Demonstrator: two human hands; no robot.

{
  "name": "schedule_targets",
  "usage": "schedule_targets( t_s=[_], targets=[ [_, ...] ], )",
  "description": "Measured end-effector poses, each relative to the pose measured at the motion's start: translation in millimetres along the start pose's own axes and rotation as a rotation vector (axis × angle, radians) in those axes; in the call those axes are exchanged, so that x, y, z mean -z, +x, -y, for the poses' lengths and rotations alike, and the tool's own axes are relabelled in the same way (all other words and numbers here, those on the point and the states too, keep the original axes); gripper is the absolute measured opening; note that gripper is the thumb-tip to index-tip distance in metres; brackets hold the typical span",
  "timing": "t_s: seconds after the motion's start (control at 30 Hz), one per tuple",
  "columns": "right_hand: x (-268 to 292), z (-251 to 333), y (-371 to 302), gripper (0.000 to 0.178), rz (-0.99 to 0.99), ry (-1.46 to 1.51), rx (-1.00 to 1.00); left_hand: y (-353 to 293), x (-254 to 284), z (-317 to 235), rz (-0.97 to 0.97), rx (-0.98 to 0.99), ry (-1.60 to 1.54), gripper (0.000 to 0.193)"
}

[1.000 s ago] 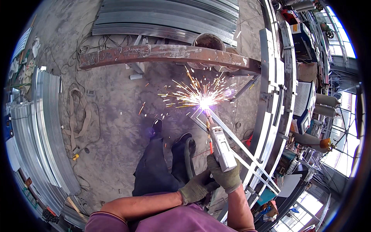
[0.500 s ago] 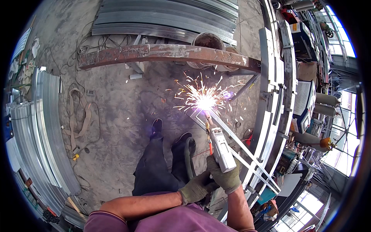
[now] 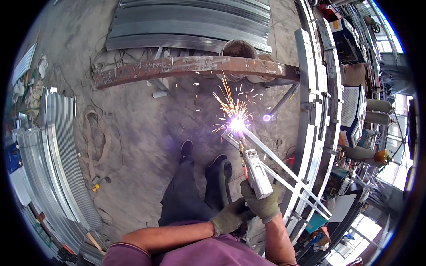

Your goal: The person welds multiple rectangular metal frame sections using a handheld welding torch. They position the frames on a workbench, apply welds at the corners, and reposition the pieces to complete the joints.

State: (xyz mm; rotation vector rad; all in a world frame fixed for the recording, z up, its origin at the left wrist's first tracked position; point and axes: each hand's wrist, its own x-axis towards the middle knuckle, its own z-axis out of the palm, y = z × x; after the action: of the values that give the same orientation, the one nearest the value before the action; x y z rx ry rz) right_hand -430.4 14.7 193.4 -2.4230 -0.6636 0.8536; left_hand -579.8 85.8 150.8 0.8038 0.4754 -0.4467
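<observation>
**Welding arc burning on a thin steel bar, sparks now leaning up and to the left**

Seen from above, looking down past a purple shirt and dark trousers to a grey concrete floor (image 3: 146, 133). Compared with a second ago: spark fan narrower and thrown up-left rather than spread wide, arc spot sitting much where it was on the bar, torch and both hands barely shifted. Judged from that: same weld spot being worked, bead not yet carried along.

Farthest, a stack of grey corrugated sheets (image 3: 191, 22); nearer, a long rusty curved beam (image 3: 191, 66) lying across the scene. At right, a tall curved steel frame (image 3: 310, 111) running near to far. Leaning from that frame toward centre, a thin pale steel bar (image 3: 284, 166), its far end lost in the white-violet arc (image 3: 236, 125).

Right hand (image 3: 262, 205), in a worn green glove, wrapped fully round the grip of a grey handheld welding torch (image 3: 255, 173), nozzle touching the bar at the arc. Left hand (image 3: 230, 217), gloved alike, closed against the torch's base and hose just beside the right, steadying.
</observation>
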Motion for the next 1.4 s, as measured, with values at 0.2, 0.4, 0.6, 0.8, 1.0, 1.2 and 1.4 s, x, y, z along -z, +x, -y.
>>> schedule_targets(
  t_s=[0.2, 0.4, 0.6, 0.8, 1.0, 1.2, 1.4],
  targets=[
    [-11.7, 9.4, -9.9, 0.021, -0.099, -0.019, 0.017, -7.0, 19.9, 10.7, 0.086, -0.024, 0.146, 0.058],
    [-18.0, 32.1, -33.4, 0.02, -0.353, 0.23, -0.03, -22.5, 35.1, -19.7, 0.2, 0.129, 0.18, 0.058],
    [-15.7, 62.6, -52.5, 0.027, -0.501, 0.666, -0.212, -37.9, 39.5, -56.9, 0.196, -0.102, 0.375, 0.057],
    [-64.4, 64.8, -69.4, 0.028, -0.638, 0.811, -0.225, -60.2, 74.6, -39.1, 0.238, -0.007, 0.36, 0.053],
    [-133.4, 85.2, -108.9, 0.03, -0.861, 0.979, -0.4, -107.1, 96.8, -43.0, 0.249, 0.151, 0.678, 0.047],
    [-168.3, 116.2, -130.3, 0.032, -0.898, 1.027, -0.573, -130.7, 117.8, -72.2, 0.351, 0.238, 0.85, 0.046],
    [-205.7, 162.1, -58.0, 0.028, -0.966, 0.96, -0.519, -123.3, 182.9, -130.0, 0.352, 0.355, 0.848, 0.045]
  ],
)
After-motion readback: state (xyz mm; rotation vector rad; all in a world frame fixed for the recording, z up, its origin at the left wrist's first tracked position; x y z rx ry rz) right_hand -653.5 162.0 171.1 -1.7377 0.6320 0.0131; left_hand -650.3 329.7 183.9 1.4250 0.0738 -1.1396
